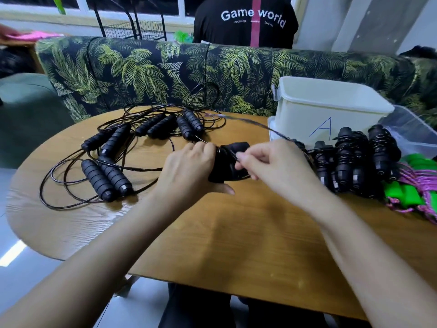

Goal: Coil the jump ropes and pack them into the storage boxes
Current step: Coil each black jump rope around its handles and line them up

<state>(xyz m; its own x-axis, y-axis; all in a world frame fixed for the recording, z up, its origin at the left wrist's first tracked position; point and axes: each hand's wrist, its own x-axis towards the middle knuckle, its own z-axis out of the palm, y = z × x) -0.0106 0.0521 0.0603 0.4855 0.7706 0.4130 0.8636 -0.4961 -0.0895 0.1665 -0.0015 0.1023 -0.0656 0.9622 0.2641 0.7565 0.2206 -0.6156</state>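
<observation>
My left hand (189, 169) grips a pair of black jump rope handles (228, 162) at the middle of the wooden table (224, 237). My right hand (267, 166) pinches that rope's thin black cord (248, 124), which arcs away blurred toward the back. Several loose black jump ropes (111, 147) lie tangled at the left. Coiled black ropes (354, 159) stand in a row at the right, in front of a white storage box (331, 107) marked with a blue A.
Green-handled ropes with pink cord (418, 185) lie at the table's right edge. A clear plastic box (411, 131) sits behind them. A leaf-patterned sofa back (165, 67) runs along the far side, with a person in a black shirt (246, 20) beyond it.
</observation>
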